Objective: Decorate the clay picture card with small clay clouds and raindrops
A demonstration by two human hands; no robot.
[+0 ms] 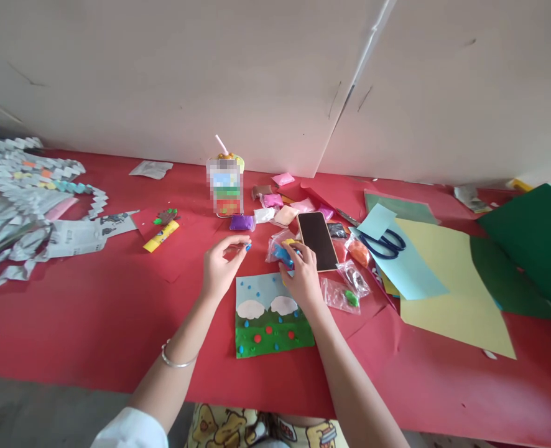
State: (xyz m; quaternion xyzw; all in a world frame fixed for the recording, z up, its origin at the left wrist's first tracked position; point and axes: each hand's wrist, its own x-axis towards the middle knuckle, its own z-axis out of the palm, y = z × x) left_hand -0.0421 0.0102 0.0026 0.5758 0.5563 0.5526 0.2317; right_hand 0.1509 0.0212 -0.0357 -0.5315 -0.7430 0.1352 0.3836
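Note:
Between the thumb and fingertips of my left hand (224, 261) is a small piece of blue modeling clay (248, 247). My right hand (302, 274) has its fingers closed on a packet of blue clay (283, 254), over the top edge of a picture. The clay picture (275, 342) lies flat below both hands. It shows two white clouds, a pale blue sky, green ground, red dots and blue drops. Beside my right hand lies a dark-screened phone (318, 241), with a bag holding green clay (345, 297) nearer to me.
Several clay packets, one of them purple (242, 223), lie behind my hands. Scissors with dark blue handles (387, 244) rest among colored paper (453, 274) at right. A yellow glue stick (161, 237) and folded paper strips (33, 180) are at left. A drink-shaped craft (226, 186) stands at the back.

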